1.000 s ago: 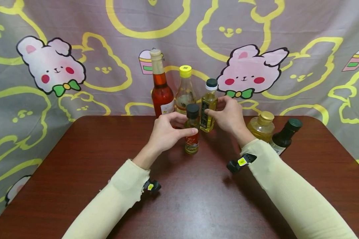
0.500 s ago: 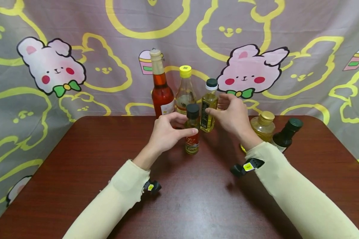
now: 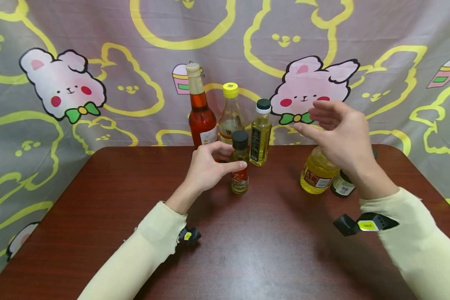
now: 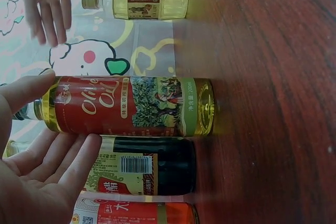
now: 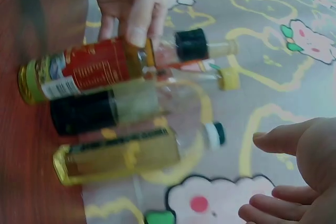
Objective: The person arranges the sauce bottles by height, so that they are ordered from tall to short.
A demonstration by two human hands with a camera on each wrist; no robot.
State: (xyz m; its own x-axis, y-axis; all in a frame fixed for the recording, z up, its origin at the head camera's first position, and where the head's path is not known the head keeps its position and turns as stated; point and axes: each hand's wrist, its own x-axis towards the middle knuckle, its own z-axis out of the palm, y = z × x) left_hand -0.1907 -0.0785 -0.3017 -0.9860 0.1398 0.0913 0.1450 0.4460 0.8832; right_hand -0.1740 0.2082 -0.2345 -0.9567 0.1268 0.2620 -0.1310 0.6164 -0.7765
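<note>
Our left hand [image 3: 211,164] pinches an olive-oil bottle [image 3: 240,184]; our right hand [image 3: 343,135], spread, hovers near a yellow-oil jug [image 3: 316,177] at right.

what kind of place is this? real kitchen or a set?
Probably a staged recording spot, not a working kitchen: cartoon-print cloth hangs right behind a wooden table, bottles of different shapes stand on it, and small black devices are worn on both wrists.

Olive oil bottle [image 3: 240,179] on table [image 3: 108,200], three bottles [image 3: 231,118] behind it, two bottles [image 3: 316,177] farther right, cloth [image 3: 135,25] behind all
</note>
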